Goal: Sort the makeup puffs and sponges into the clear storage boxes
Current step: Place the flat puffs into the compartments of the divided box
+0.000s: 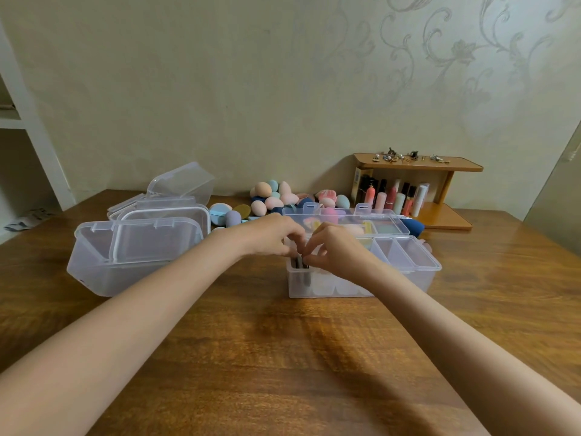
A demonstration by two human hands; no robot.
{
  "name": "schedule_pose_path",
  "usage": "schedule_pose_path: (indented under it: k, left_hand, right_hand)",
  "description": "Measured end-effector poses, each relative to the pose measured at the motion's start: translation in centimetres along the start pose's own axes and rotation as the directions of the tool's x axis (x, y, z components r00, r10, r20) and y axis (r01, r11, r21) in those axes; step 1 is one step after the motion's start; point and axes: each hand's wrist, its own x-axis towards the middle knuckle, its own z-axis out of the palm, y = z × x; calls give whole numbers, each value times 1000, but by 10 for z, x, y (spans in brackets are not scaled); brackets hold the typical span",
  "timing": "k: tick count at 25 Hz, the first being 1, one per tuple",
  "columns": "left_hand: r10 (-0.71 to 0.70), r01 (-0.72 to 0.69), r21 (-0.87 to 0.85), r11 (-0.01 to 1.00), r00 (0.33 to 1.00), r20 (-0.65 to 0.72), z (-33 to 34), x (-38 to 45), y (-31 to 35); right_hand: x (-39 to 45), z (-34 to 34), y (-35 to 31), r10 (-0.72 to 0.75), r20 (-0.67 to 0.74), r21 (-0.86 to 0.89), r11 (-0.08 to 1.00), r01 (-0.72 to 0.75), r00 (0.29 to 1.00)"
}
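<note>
- Both hands are held over the leftmost slot of the divided box [361,278], which stands on the wooden table [283,357].
- The left hand [270,234] is curled, its fingertips pinching the dark puffs [300,265] that stand on edge in that slot.
- The right hand [333,247] is curled likewise, pinching the same puffs from the other side.
- The unsorted sponges [273,196] lie in a heap behind the box, near the wall.
- Two larger boxes [132,256] stand to the left, well apart from the hands.
- Risk: the slot appears narrow; if the puffs are pressed unevenly, they may fold or spring back out.
- Risk: the light box may slide or tip if downward force is applied off-centre.
- Risk: the raised lid [345,218] may be knocked by a withdrawing hand.
</note>
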Motion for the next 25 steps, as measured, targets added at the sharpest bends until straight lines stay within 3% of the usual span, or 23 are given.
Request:
schedule_pose_path:
  k: [7, 10, 12, 16, 19, 22, 25]
  left_hand:
    - [31, -62, -111, 992, 965, -261, 23, -19, -12]
    - [-104, -6, -234, 972, 885, -453, 40, -13, -19]
    - [-214, 68, -287, 956, 830, -515, 53, -10, -28]
    - [-345, 284, -206, 936, 853, -392, 73, -10, -54]
    - [-384, 333, -196, 922, 843, -376, 77, -8, -66]
    - [-391, 334, -209, 919, 834, -390, 79, -7, -70]
    - [-386, 342, -180, 922, 834, -394, 80, -5, -70]
  right_hand:
    - [16, -23, 4, 9, 28, 6, 1000, -9, 1000]
    - [55, -29, 4, 32, -57, -25, 999, -33, 998]
    - [90, -24, 0, 2, -5, -95, 995, -3, 1000]
    - [154, 5, -15, -14, 288, -251, 964, 90, 957]
    - [195, 33, -10, 17, 408, -371, 917, 148, 913]
    - [221, 54, 1, 66, 430, -558, 803, 208, 900]
    - [222, 65, -9, 70, 428, -567, 797, 207, 901]
